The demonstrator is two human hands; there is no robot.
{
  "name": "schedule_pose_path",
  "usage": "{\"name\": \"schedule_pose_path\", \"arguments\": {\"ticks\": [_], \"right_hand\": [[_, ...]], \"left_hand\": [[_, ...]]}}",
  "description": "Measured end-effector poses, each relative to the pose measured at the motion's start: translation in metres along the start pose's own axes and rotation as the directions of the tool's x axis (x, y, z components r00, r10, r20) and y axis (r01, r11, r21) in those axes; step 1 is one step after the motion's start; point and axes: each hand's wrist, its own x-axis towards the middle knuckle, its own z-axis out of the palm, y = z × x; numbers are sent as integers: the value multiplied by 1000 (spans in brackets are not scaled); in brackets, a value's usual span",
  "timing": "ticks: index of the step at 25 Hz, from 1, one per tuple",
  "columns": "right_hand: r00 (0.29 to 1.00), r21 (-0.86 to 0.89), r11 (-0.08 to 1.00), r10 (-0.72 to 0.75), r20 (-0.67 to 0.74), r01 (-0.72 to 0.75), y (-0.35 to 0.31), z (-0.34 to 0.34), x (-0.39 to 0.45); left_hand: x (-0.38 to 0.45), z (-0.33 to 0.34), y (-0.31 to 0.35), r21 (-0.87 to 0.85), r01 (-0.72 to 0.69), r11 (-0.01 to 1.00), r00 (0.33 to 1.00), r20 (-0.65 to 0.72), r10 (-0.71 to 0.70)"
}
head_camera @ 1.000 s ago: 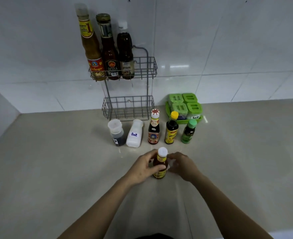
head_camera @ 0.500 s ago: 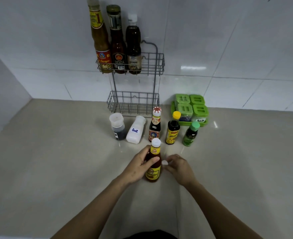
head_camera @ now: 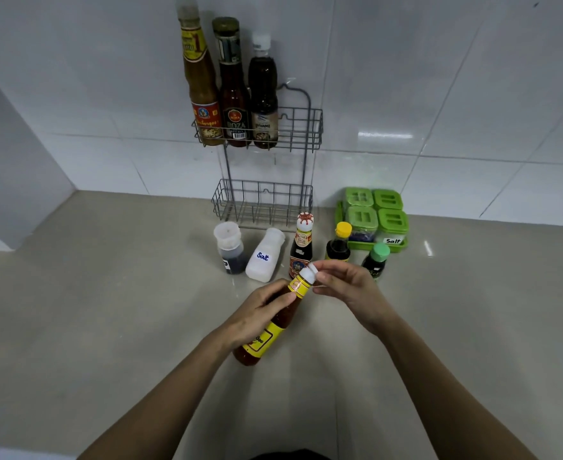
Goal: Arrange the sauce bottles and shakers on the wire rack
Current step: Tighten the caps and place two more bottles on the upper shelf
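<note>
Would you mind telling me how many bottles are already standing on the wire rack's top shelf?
3, side by side at the left end of the top shelf: the yellow-labelled bottle leftmost, the brown bottle in the middle, the dark white-capped bottle on the right. None seems hidden.

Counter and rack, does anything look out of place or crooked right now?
Nothing is spilled or broken. The chili sauce bottle is tilted in the left hand, with the right hand at its white cap. The salt shaker seems to lean. The lower basket holds nothing.
</note>
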Motion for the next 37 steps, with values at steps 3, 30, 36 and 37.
{"name": "schedule_pose_path", "arguments": {"ticks": [3,30,36,37], "right_hand": [[999,-51,999,-13,47,15,-8,0,3],[1000,-397,918,-30,-3,27,-25,29,-3],[989,-209,978,37,140,-7,-39,20,-8],[991,-218,976,49,126,-20,-40,20,-6]], "left_hand": [[0,-5,3,15,17,1000,999,31,-17],[-8,-15,16,76,3,997,999,52,-7],[-7,-20,20,40,-16,999,998,56,14],[-7,-20,19,52,-13,999,998,55,11]]}}
